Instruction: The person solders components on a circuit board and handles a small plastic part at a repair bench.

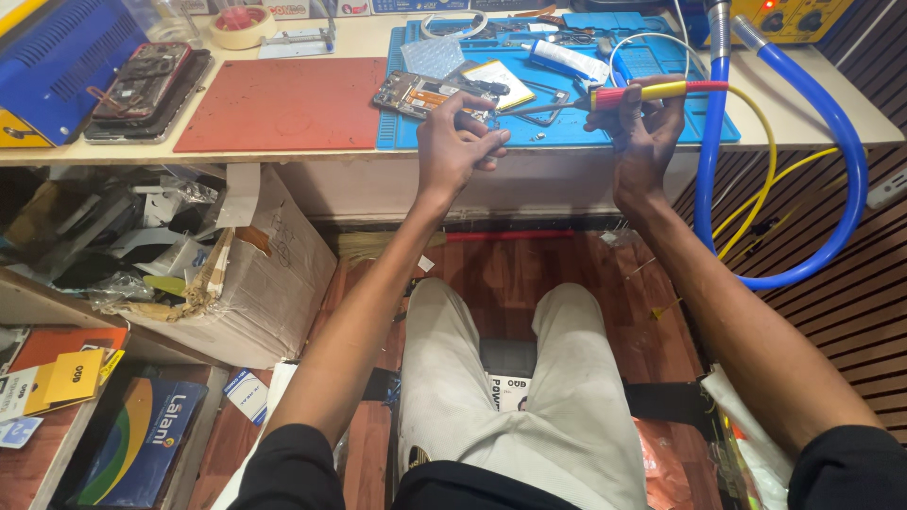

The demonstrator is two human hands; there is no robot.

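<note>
Opened phone with exposed circuit board and orange flex cable (420, 94): flat on the blue silicone work mat (416, 132), near the front edge of the bench (803, 113), close to the body and within reach of both hands. Mat presumably there to protect the bench top and stop small parts sliding.

Soldering iron with yellow-and-red handle (652, 92): gripped in right hand (642, 142), fingers curled shut around the handle, held roughly level, dark tip pointing left toward the phone. Yellow cable trailing right and down off the bench, clear of the work.

Left hand (453, 142): fingers pinched together at the mat's edge just below the phone, placed as if to steady the work near the tip. Whatever is pinched too small to make out.

Thick blue hose (850, 161): looping down off the right of the bench from above, hanging clear of the mat.

Red-brown rectangular mat (283, 104): left of the blue one, bare. White tube (567, 61) and translucent plastic sheet (433, 55) at the back of the blue mat, out of the way. Second opened phone (142, 80) on a dark tray at far left, beside a blue metal unit (57, 66). Roll of tape (242, 24) behind.

Cardboard box (274, 274) under the bench, left of the knees.
</note>
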